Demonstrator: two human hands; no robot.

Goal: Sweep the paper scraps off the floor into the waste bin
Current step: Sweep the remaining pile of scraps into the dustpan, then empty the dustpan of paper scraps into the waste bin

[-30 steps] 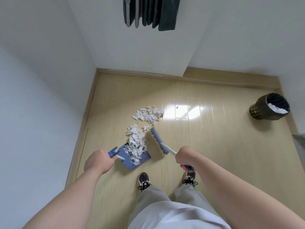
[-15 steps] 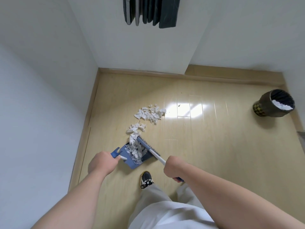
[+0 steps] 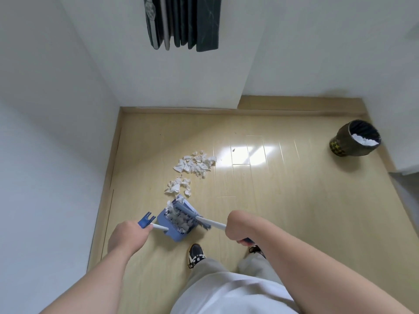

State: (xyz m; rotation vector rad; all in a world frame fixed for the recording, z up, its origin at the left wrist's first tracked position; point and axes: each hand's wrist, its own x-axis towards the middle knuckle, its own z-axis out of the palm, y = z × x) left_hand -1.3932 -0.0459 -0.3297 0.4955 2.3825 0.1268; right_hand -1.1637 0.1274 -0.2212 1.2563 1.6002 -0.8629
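My left hand (image 3: 127,237) grips the white-and-blue handle of a blue dustpan (image 3: 169,233) that rests on the wooden floor. My right hand (image 3: 240,227) grips the handle of a broom. The broom's head (image 3: 189,215) lies inside the pan on top of white paper scraps. Two loose piles of scraps lie beyond the pan: a small pile (image 3: 178,188) just past its lip and a larger pile (image 3: 196,165) farther off. The dark waste bin (image 3: 344,141) stands at the far right near the wall, with white paper inside.
White walls close in on the left and at the back, with a wooden skirting (image 3: 181,109) along them. Dark folded panels (image 3: 183,21) lean against the back wall. My shoes (image 3: 196,254) stand just behind the pan. Bare floor lies between the pan and the bin.
The broom has swept leftward and toward me, pushing scraps into the dustpan. Its head now lies in the pan. The near pile on the floor has shrunk.
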